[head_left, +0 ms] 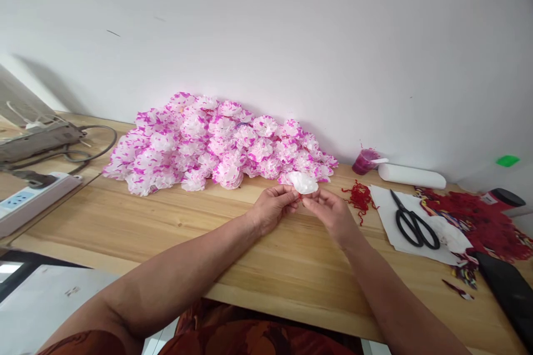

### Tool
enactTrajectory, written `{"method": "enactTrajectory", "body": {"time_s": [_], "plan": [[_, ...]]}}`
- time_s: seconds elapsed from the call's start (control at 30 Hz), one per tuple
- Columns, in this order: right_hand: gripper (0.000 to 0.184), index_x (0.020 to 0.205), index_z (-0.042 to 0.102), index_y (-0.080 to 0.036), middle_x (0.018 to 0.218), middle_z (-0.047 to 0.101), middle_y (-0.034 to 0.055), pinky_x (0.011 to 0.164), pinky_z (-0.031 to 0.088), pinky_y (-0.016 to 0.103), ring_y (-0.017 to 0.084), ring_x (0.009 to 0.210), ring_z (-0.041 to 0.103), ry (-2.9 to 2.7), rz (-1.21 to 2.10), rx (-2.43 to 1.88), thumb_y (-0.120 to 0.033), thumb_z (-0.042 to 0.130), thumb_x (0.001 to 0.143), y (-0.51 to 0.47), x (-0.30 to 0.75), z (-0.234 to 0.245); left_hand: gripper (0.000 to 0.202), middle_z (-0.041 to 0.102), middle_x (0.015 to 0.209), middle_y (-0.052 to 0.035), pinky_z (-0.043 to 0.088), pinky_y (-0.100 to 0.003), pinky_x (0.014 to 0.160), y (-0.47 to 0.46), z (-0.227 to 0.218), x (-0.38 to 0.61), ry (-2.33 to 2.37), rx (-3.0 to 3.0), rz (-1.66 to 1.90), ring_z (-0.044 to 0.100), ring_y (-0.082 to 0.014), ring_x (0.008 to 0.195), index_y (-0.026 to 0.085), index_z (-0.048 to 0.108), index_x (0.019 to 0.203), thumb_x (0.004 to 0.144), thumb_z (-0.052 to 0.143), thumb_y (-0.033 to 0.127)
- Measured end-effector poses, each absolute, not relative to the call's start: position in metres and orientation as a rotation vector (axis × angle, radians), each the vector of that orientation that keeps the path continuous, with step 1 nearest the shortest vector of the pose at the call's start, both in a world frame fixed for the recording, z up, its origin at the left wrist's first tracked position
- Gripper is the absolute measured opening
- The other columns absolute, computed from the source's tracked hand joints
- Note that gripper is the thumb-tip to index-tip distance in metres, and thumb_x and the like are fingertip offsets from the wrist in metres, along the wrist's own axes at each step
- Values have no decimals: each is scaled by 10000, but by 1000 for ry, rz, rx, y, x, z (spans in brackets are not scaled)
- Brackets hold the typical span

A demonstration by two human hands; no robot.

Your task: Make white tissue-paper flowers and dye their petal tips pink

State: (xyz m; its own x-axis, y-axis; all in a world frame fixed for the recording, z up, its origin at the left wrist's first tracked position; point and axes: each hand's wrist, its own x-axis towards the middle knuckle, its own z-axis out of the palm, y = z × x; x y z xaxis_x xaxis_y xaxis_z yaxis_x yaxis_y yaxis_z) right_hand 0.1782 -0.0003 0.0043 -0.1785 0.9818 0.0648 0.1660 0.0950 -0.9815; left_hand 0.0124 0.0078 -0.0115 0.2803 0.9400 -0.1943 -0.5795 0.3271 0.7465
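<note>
Both my hands meet over the middle of a wooden table (pixel 266 255). My left hand (pixel 272 206) and my right hand (pixel 328 209) pinch a small white paper flower (pixel 303 182) between their fingertips, with a bit of red thread showing under it. Just behind the hands, against the white wall, lies a large heap of pink-and-white paper flowers (pixel 216 144).
Right of my hands are a tuft of red thread (pixel 358 197), black scissors (pixel 412 222) on white paper, a small purple cup (pixel 365 161), a white roll (pixel 411 175) and a pile of red scraps (pixel 483 222). A power strip (pixel 29 199) and cables lie at the left.
</note>
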Motion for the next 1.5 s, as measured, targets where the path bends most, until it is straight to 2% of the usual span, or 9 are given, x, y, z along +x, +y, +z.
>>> {"method": "enactTrajectory", "body": {"time_s": [0.13, 0.33, 0.5, 0.63, 0.83, 0.97, 1.13, 1.23, 1.5], "plan": [[279, 870, 707, -191, 817, 697, 35, 699, 440, 316, 174, 717, 578, -1525, 1107, -1249, -458, 741, 797, -4, 171, -3, 359, 641, 666, -11, 386, -193, 573, 8, -13, 13, 724, 612, 1135, 518, -63, 594, 106, 698, 720, 548, 933, 316], [269, 740, 669, -193, 707, 668, 10, 671, 445, 302, 166, 669, 577, -1457, 1191, -1197, -453, 736, 765, -1, 166, -8, 322, 672, 714, -25, 398, -210, 594, 9, -14, 13, 717, 558, 1115, 571, -93, 646, 109, 730, 741, 536, 927, 260], [245, 849, 708, -190, 803, 733, 22, 762, 486, 334, 208, 770, 642, -1376, 1313, -1205, -383, 750, 704, -1, 163, -7, 249, 672, 683, -33, 422, -218, 639, 8, -17, 13, 641, 634, 1055, 580, -102, 646, 113, 726, 726, 610, 891, 259], [155, 740, 657, -191, 701, 662, -21, 707, 457, 302, 169, 696, 581, -1477, 1294, -1236, -337, 708, 730, -2, 165, -7, 242, 676, 692, -35, 441, -237, 697, 6, -15, 13, 615, 654, 1047, 589, -110, 663, 117, 709, 706, 626, 887, 261], [224, 683, 602, -198, 633, 568, -33, 627, 410, 290, 144, 622, 493, -1620, 1176, -1292, -375, 667, 804, -3, 170, -10, 266, 675, 748, -41, 447, -260, 755, 4, -15, 12, 590, 735, 1037, 591, -124, 712, 123, 722, 778, 651, 882, 294], [200, 880, 682, -196, 787, 663, 7, 675, 460, 306, 180, 723, 578, -1608, 1156, -1201, -391, 653, 845, -4, 172, -11, 288, 666, 740, -15, 426, -211, 667, 6, -18, 12, 537, 715, 1098, 553, -86, 656, 140, 735, 837, 628, 897, 255], [461, 1318, 577, -249, 1182, 681, 72, 829, 522, 352, 232, 1000, 643, -1664, 1086, -1087, -380, 656, 883, -12, 173, -4, 325, 677, 713, -4, 445, -207, 638, 5, -10, 9, 516, 606, 1123, 560, -80, 619, 151, 745, 844, 575, 919, 210], [472, 1295, 591, -247, 1270, 661, 81, 985, 492, 413, 268, 1165, 613, -1695, 1118, -991, -376, 703, 855, -15, 168, 0, 353, 721, 768, -34, 498, -248, 736, 1, -7, 11, 492, 604, 1048, 634, -124, 704, 147, 758, 857, 553, 927, 207], [475, 1171, 653, -241, 1193, 692, 86, 1004, 499, 436, 271, 1109, 653, -1594, 987, -1096, -408, 796, 750, -20, 155, -2, 316, 748, 803, -73, 504, -285, 810, -4, -20, 14, 505, 676, 895, 679, -174, 787, 155, 770, 856, 577, 913, 193]]}}
